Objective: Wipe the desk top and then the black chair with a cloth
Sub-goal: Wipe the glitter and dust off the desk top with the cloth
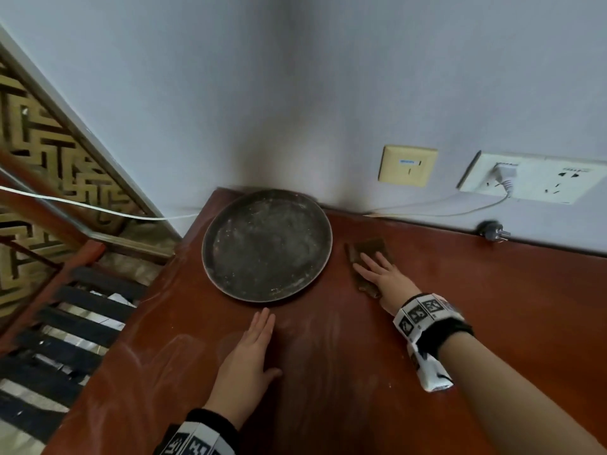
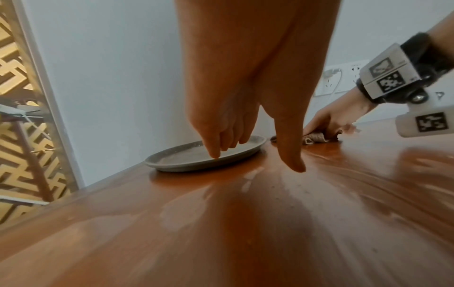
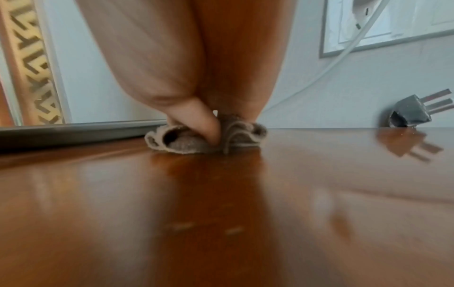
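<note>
- The counter [image 1: 361, 372], a glossy red-brown wooden top, fills the lower part of the head view and runs along the wall to its far left corner. Faint pale streaks and smears show on its near left part, so by my reading the wiping is under way but far from finished.
- A round, dusty dark tray [image 1: 266, 244] sits in the far left corner of the counter, close to the wall. The strip beneath it looks unwiped, and I judge it must be shifted or wiped round.
- The left hand [image 1: 246, 359] lies flat near the counter's near left part, just short of the tray's near rim, fingers [image 2: 290, 155] straight and held close together, holding nothing.
- The right hand [image 1: 384, 274] presses down on the cloth just right of the tray, fingers [image 1: 368, 262] straight and slightly spread on top; the right wrist view shows the thumb [image 3: 203, 124] tucked into the folds.
- The cloth [image 1: 364, 257], brown and bunched, lies on the counter toward its far edge, between the tray and the wall.
- A loose grey plug [image 1: 492, 230] rests at the far edge, well to the right of the cloth.
- Left to do, as I judge it: the right half of the counter and all of the black chair, which no view shows.
</note>
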